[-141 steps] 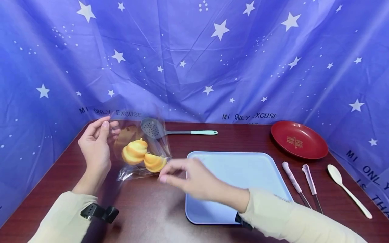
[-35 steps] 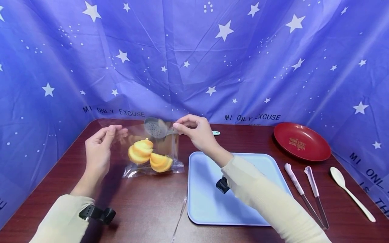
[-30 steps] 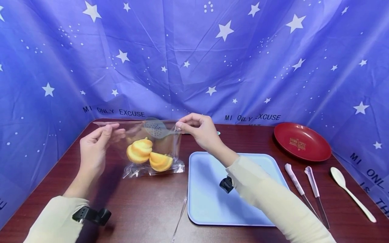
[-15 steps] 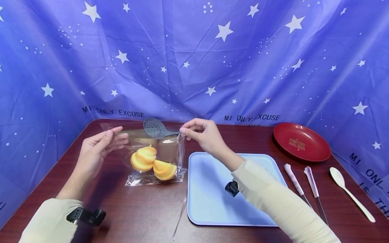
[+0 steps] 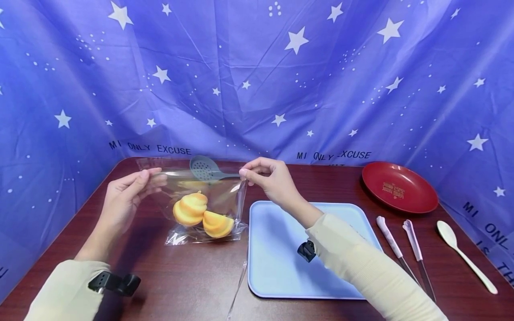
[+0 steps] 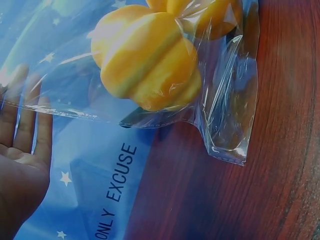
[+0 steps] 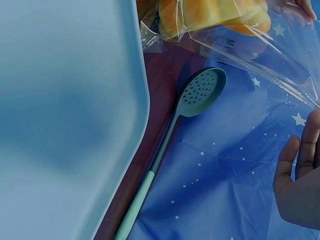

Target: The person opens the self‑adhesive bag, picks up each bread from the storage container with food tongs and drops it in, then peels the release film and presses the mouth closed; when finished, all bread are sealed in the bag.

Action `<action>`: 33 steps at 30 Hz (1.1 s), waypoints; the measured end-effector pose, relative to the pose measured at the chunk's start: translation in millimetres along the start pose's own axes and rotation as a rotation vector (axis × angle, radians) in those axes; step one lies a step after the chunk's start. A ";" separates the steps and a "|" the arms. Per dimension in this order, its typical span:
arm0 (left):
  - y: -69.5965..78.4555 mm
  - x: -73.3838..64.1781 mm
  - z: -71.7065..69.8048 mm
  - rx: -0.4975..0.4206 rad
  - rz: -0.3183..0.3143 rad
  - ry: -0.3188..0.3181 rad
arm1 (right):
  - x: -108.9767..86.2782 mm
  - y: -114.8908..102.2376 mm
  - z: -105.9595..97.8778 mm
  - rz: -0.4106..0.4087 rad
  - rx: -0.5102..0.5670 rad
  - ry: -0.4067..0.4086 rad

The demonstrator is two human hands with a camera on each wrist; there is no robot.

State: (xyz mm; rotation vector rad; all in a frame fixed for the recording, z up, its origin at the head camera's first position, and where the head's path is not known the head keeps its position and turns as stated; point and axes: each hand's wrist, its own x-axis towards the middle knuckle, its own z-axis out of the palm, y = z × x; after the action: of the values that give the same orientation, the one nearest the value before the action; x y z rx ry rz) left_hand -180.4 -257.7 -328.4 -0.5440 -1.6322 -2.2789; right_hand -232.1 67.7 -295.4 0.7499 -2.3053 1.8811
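Observation:
A clear plastic bag (image 5: 230, 198) stands nearly upright on the table, its sealed bottom edge crinkled. Inside it are a ribbed, bun-shaped yellow-orange piece (image 5: 190, 208) and a smaller half-round one (image 5: 218, 224). My left hand (image 5: 126, 194) pinches the bag's upper left edge between thumb and fingers, the other fingers behind the film. At the upper right corner, my right hand (image 5: 273, 180) pinches the film with thumb and forefinger. The mouth is drawn wide between both hands. In the left wrist view, fingers (image 6: 26, 120) show partly through the film.
A slotted spoon (image 5: 204, 168) lies behind the bag. Right of the bag is a light blue tray (image 5: 305, 276), under my right forearm. Beside its left edge lies a thin clear strip (image 5: 238, 287). Further right are a red plate (image 5: 401, 178), two pink-handled utensils (image 5: 412, 243) and a cream spoon (image 5: 466, 256).
My right hand has gone from beside the bag's lower right side up to its top corner. A clear strip now lies by the tray. Lately the bag has come slightly nearer and its mouth is tauter.

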 end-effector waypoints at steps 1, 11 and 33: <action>0.1 0.0 1.0 0.000 0.007 0.010 | -0.3 0.3 -0.1 -0.001 0.002 0.002; 3.1 5.1 17.6 0.049 0.075 0.139 | -7.0 0.7 -5.2 0.003 0.004 0.042; -3.5 4.7 7.3 -0.062 -0.020 -0.031 | -10.7 7.6 -11.3 0.011 0.062 0.014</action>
State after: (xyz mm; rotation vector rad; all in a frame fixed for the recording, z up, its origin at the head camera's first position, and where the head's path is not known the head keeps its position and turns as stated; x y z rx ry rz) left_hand -185.2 -249.7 -327.1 -0.5830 -1.5930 -2.3537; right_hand -228.7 82.7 -303.3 0.7296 -2.2578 1.9640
